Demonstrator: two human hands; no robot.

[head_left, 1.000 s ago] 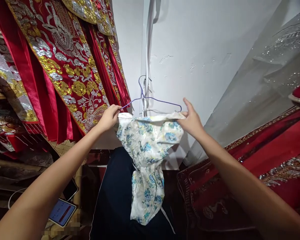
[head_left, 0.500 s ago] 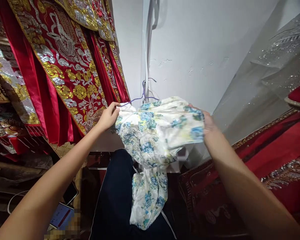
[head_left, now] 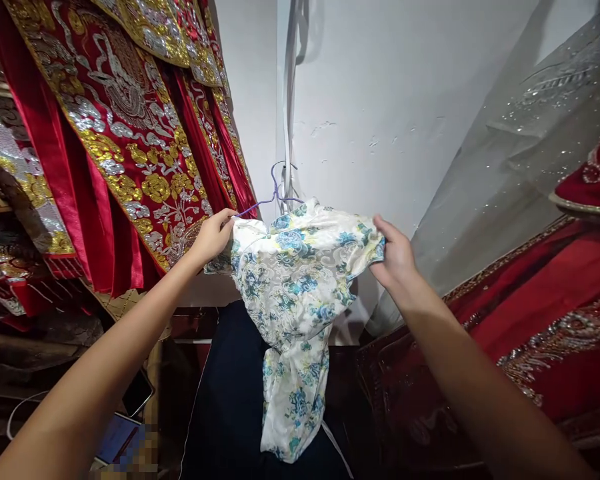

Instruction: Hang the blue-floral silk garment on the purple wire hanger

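Note:
A white dress (head_left: 300, 293) with blue and yellow-green flowers hangs in front of me, its lower part drooping over my dark-clothed lap. A thin purple hanger (head_left: 276, 195) sticks out at the neckline, its right arm running under the cloth. My left hand (head_left: 214, 237) is closed on the dress's left shoulder, where the hanger's end meets it. On the other side, my right hand (head_left: 396, 255) grips the edge of the short right sleeve, thumb on top, and holds it out sideways. Some fingers of each hand are hidden.
Red garments with gold and silver embroidery (head_left: 145, 147) hang at left. A pale pole (head_left: 287, 87) stands before the white wall (head_left: 380, 80). Sheer sparkly fabric (head_left: 520, 147) and red beaded cloth (head_left: 545, 293) are at right. A phone (head_left: 138, 393) and a lit screen (head_left: 117, 437) lie lower left.
My right hand has moved left and slightly down with the sleeve, which is less stretched. The dress front now faces me more squarely. My left hand keeps its grip, and the view has shifted slightly.

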